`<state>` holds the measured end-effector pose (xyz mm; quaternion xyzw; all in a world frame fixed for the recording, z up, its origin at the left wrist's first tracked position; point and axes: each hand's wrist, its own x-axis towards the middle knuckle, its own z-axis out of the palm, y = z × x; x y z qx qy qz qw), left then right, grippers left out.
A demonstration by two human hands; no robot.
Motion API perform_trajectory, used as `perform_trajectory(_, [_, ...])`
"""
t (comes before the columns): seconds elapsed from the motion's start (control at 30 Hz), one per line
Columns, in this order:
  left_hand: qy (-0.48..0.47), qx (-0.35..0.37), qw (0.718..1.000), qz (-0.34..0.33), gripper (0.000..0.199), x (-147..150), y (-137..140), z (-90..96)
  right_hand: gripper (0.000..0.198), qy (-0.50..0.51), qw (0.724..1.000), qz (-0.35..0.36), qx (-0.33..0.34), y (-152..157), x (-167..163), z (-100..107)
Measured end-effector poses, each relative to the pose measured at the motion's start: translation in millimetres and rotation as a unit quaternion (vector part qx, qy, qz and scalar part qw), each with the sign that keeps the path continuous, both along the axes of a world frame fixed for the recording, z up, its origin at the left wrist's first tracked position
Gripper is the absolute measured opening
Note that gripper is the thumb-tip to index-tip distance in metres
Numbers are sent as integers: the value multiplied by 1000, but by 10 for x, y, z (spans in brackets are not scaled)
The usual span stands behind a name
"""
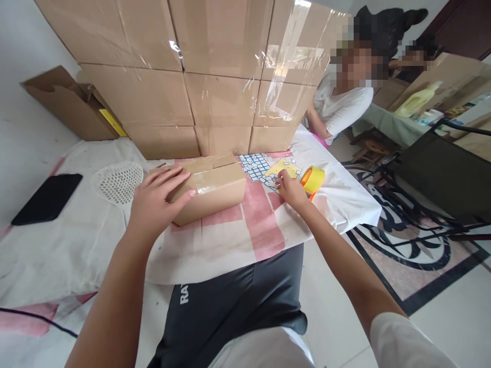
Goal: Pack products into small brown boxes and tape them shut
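A closed cardboard box (218, 186) with clear tape over its top seam lies on the cloth-covered table. My left hand (159, 197) rests on its left end, fingers stretched over the top and thumb along the near edge. To the right, my right hand (290, 189) is closed in a pinch at the yellow backing sheet (284, 166), which carries a few small white labels. What its fingertips hold is too small to make out. Partly beneath that sheet is a sheet of blue-edged white labels (255, 166). A yellow tape roll (315, 180) on an orange dispenser stands just right of my right hand.
Stacked cardboard boxes (218, 102) wall off the table's back. On the left lie a white fly swatter (119, 183), a black phone (48, 199) and an open carton (72, 110). Another person (347, 105) sits beyond the right corner; a black chair (433, 168) stands at right.
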<state>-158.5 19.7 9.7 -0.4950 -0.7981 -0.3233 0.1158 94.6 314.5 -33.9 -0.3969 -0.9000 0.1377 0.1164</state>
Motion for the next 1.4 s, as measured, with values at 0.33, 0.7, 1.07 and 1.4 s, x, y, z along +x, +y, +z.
perform_trajectory(0.33, [0, -1, 1000, 4, 41, 16, 0, 23, 25, -34, 998, 1, 48, 73, -12, 13])
perform_trajectory(0.7, [-17, -4, 1000, 18, 42, 39, 4, 29, 24, -104, 989, -21, 100, 90, -118, -23])
perform_trajectory(1.07, [-18, 5, 1000, 16, 44, 56, -19, 26, 26, -178, 974, -24, 136, -14, -126, -132])
perform_trajectory(1.4, [-21, 7, 999, 23, 45, 67, -2, 21, 28, -212, 965, 41, 148, -53, -115, -90])
